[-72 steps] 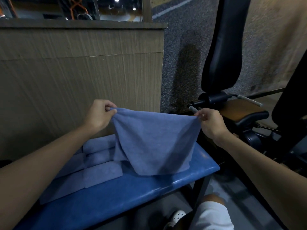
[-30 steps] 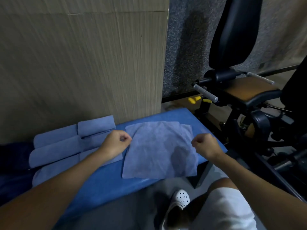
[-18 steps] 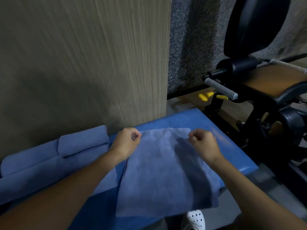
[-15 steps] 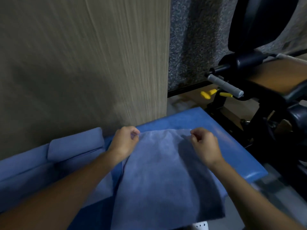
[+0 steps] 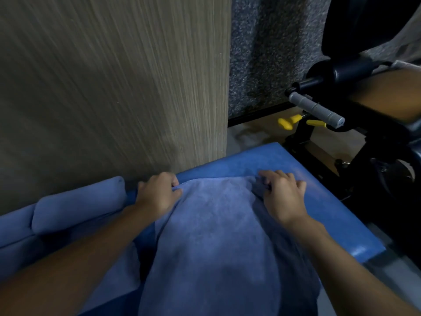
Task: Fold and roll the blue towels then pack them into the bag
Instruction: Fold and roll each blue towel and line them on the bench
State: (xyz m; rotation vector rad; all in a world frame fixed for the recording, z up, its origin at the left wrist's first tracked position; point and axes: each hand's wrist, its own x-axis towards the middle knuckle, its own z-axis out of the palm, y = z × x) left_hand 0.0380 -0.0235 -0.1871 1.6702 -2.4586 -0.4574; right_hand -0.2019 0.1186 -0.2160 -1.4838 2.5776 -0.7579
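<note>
One pale blue towel (image 5: 216,236) flat on bench (image 5: 330,213), left hand (image 5: 157,197) pinching far edge, right hand (image 5: 284,197) splayed on it.

- Nothing legible in sight right now (the view is dim and a touch blurred).
- blue towel (image 5: 216,236), bench pad (image 5: 330,213), grey handle (image 5: 316,109): all plain, no lettering to read.
</note>
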